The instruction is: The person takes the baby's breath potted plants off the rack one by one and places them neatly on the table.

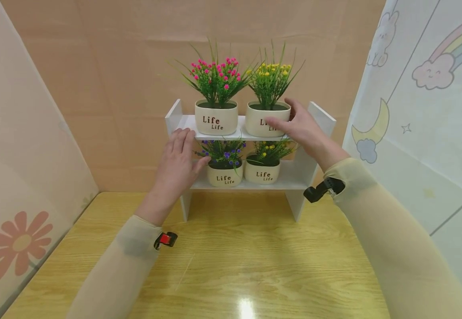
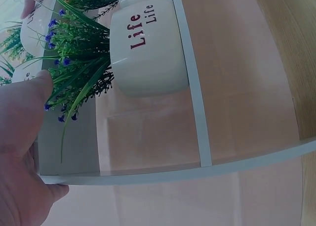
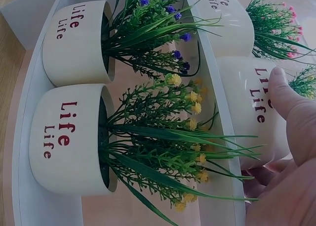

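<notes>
A white two-tier shelf (image 1: 255, 186) holds potted artificial flowers in cream pots lettered "Life". On its upper board stand a pot with pink flowers (image 1: 217, 122) and, right of it, a yellow-flowered pot (image 1: 255, 119). My right hand (image 1: 304, 128) holds this yellow-flowered pot at its right side, thumb across the lettering and fingers behind. My left hand (image 1: 179, 161) rests at the left end of the upper board, fingers extended and thumb spread. In the left wrist view, that thumb (image 2: 43, 85) lies close to the purple flowers' leaves, and a fingertip shows past the side panel (image 2: 123, 179).
The lower board carries a purple-flowered pot (image 1: 225, 176) and another yellow-flowered pot (image 1: 262, 173), side by side. The shelf stands on a wood-grain table (image 1: 223, 266) before a peach backdrop (image 1: 115, 88). Printed curtains hang at left and right (image 1: 410, 146).
</notes>
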The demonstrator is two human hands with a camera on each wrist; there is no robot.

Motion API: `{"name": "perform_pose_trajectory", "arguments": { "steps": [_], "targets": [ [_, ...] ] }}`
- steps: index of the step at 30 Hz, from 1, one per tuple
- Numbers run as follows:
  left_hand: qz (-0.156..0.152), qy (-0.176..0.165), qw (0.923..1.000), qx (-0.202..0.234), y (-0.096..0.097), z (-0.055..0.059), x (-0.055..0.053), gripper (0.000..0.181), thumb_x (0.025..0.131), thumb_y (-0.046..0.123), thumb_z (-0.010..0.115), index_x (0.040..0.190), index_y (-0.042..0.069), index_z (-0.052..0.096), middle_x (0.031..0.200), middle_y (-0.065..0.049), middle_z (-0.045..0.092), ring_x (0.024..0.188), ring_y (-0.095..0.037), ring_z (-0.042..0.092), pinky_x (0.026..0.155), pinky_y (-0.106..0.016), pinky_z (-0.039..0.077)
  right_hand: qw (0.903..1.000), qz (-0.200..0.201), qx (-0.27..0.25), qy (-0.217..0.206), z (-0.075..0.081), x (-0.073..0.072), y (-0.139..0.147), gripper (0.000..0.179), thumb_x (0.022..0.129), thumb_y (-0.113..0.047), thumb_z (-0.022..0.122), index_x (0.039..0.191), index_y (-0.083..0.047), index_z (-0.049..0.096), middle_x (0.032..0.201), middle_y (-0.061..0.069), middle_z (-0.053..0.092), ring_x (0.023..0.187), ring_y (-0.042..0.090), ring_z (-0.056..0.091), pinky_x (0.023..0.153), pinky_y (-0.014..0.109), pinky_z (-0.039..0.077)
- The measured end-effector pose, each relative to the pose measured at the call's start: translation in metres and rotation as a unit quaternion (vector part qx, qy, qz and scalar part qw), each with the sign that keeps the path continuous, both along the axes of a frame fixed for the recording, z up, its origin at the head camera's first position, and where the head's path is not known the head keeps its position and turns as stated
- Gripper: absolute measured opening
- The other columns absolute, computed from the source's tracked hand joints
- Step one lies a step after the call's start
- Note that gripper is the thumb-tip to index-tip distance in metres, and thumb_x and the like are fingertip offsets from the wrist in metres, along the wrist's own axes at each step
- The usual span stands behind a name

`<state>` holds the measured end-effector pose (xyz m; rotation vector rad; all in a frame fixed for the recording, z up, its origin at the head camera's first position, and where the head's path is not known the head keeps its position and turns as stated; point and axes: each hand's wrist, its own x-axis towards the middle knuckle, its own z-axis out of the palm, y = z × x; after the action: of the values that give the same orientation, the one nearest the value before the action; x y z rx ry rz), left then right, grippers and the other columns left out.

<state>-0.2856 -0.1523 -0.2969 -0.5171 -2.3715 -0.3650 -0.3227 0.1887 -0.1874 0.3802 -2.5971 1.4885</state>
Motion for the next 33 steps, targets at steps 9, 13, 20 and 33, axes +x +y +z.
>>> {"name": "perform_pose_trajectory", "arguments": {
  "steps": [9, 13, 20, 33],
  "targets": [
    [0.0, 0.003, 1.0, -0.001, 0.0008, 0.0009, -0.0001, 0.085, 0.106, 0.041, 0.076, 0.164, -0.007, 0.035, 0.165, -0.03, 0.038, 0.161, -0.046, 0.027, 0.137, -0.048, 0.014, 0.9999, -0.012, -0.001, -0.001, -0.0002, -0.0001, -0.0014, 0.116, 0.097, -0.05, 0.085, 0.178, -0.014, 0.01, 0.169, 0.018, 0.043, 0.148, 0.031, 0.048, 0.127, 0.047, 0.037],
    [-0.003, 0.004, 1.0, 0.002, 0.0012, 0.001, 0.0009, 0.084, 0.107, 0.04, 0.075, 0.164, -0.007, 0.035, 0.164, -0.029, 0.039, 0.161, -0.046, 0.027, 0.137, -0.049, 0.015, 0.9999, -0.014, -0.002, 0.002, -0.0005, 0.0003, -0.0023, 0.114, 0.097, -0.05, 0.085, 0.178, -0.013, 0.014, 0.166, 0.018, 0.046, 0.145, 0.03, 0.049, 0.124, 0.047, 0.039],
    [0.0, 0.007, 1.0, -0.001, 0.0009, 0.0006, 0.0008, 0.083, 0.107, 0.04, 0.074, 0.164, -0.007, 0.035, 0.164, -0.029, 0.039, 0.161, -0.046, 0.026, 0.137, -0.047, 0.014, 0.9998, -0.012, -0.016, 0.006, -0.0016, 0.0008, -0.0031, 0.109, 0.097, -0.049, 0.085, 0.177, -0.013, 0.019, 0.162, 0.016, 0.049, 0.141, 0.03, 0.051, 0.12, 0.046, 0.043],
    [-0.001, 0.018, 0.9998, -0.002, 0.0012, 0.0, 0.0018, 0.084, 0.107, 0.038, 0.076, 0.163, -0.009, 0.035, 0.163, -0.029, 0.039, 0.159, -0.045, 0.028, 0.137, -0.045, 0.015, 0.9992, -0.024, -0.022, 0.021, -0.0057, 0.0028, -0.0011, 0.109, 0.093, -0.054, 0.088, 0.175, -0.016, 0.028, 0.159, 0.012, 0.053, 0.139, 0.026, 0.053, 0.118, 0.044, 0.045]
  ]
}}
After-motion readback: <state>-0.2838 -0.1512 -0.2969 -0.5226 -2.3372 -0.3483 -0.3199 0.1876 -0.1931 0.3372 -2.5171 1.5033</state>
